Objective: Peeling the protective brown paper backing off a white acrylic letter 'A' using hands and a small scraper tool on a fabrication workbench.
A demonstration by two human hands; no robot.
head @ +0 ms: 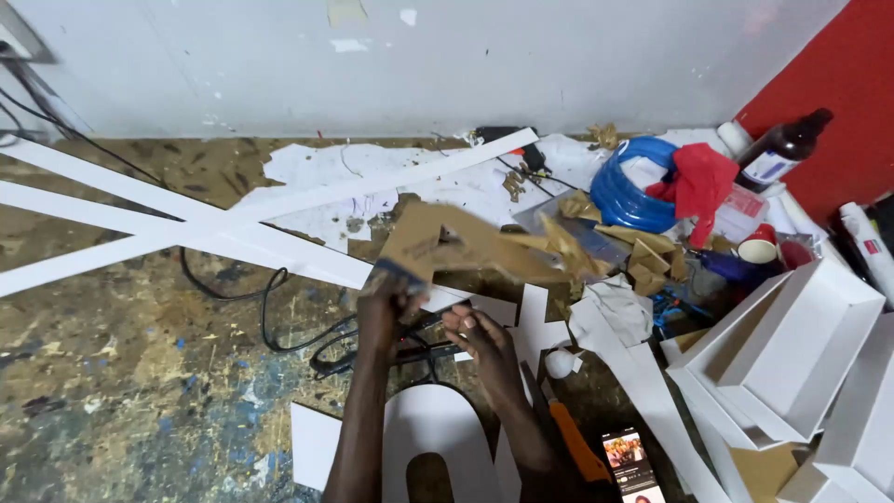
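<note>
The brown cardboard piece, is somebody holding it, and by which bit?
Yes. The left hand holds the brown cardboard piece by its lower left end; the right hand holds nothing visible.

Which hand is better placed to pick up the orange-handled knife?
Probably the right hand: it holds nothing and is nearer the orange-handled knife. The left hand grips the brown cardboard piece.

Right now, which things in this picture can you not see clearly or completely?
- Cardboard piece, head view: motion blur hides its exact shape and its edges.
- Left hand: the fingers are curled around the cardboard and blurred, so the grip is unclear.
- Phone: cut off by the bottom edge; its screen is too small to read.
- White letter: partly covered by both forearms and cut by the bottom edge.
- Bottle: its label is too small.
</note>
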